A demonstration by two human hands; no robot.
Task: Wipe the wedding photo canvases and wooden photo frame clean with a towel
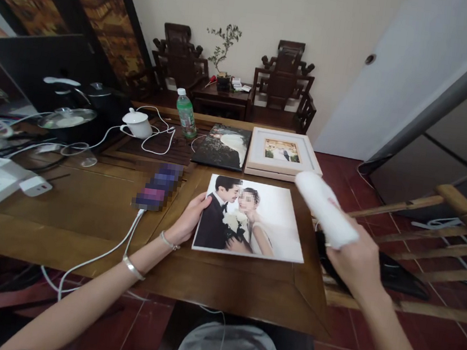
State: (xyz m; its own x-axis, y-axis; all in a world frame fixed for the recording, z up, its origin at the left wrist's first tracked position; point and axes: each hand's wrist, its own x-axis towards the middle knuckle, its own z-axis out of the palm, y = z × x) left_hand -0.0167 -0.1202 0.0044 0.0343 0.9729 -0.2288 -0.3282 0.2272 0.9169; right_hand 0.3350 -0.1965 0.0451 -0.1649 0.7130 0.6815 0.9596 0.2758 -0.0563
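Brown wood table for a workbench today, with a wedding print lying on it right in front of me, so I'll use that print as the landmark. Left hand is pinched on its left edge, thumb on the face (fingers are mostly hidden, so I can't tell how far under they go). Right hand is up off the print's right side, wrapped around a white thing that's too blurry to name, its tip slanting toward the print's far right corner, apparently not touching. Just beyond the print sit a dark photo panel and, to its right, a pale frame; a phone is off to the left. My read: I'm at the hold-it-steady step, with the white thing raised over the work. If it does go on the print, that calls for a firm left pinch, a light right touch and no scuffing the picture, imo.
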